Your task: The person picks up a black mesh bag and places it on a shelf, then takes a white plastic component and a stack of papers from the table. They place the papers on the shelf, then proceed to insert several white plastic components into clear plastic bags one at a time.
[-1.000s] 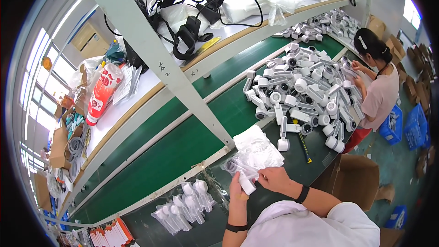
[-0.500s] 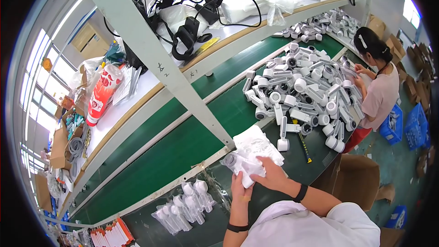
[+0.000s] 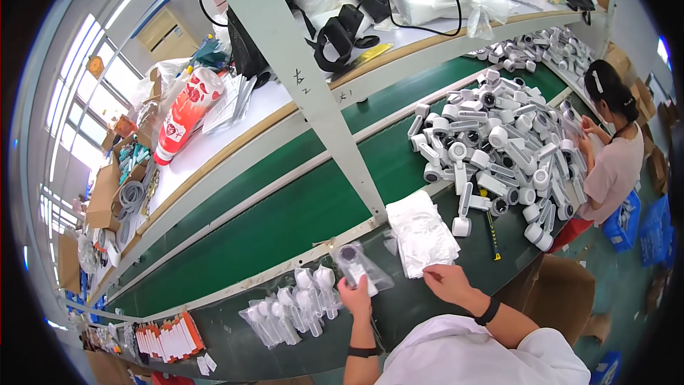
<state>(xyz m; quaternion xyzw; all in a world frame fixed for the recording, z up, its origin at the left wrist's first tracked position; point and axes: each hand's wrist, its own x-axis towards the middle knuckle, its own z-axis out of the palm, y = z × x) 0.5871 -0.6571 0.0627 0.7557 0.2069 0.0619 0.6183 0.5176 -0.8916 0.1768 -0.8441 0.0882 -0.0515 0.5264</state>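
Note:
My left hand (image 3: 355,296) is closed on a white handheld device (image 3: 350,257) with a round, dark-faced head. A clear plastic bag (image 3: 377,276) encloses it, its loose end spreading to the right. My right hand (image 3: 450,285) has its fingers drawn together at the lower edge of a stack of white plastic bags (image 3: 422,234); whether a bag is between the fingertips is hidden. Left of my left hand, several bagged devices (image 3: 288,306) lie in a row on the dark table (image 3: 399,314). A large heap of unbagged white and grey devices (image 3: 499,135) is at the right.
A yellow and black tape measure (image 3: 493,237) lies beside the heap. Another person (image 3: 613,150) works at its far side. A slanting metal post (image 3: 306,85) and a raised shelf (image 3: 278,117) stand ahead. An open cardboard box (image 3: 556,292) is at my right, orange-and-white boxes (image 3: 171,339) far left.
My hands have parted: the left carries the bagged device to the left, and the right has moved onto the bag stack's lower edge. The whole view has shifted slightly.

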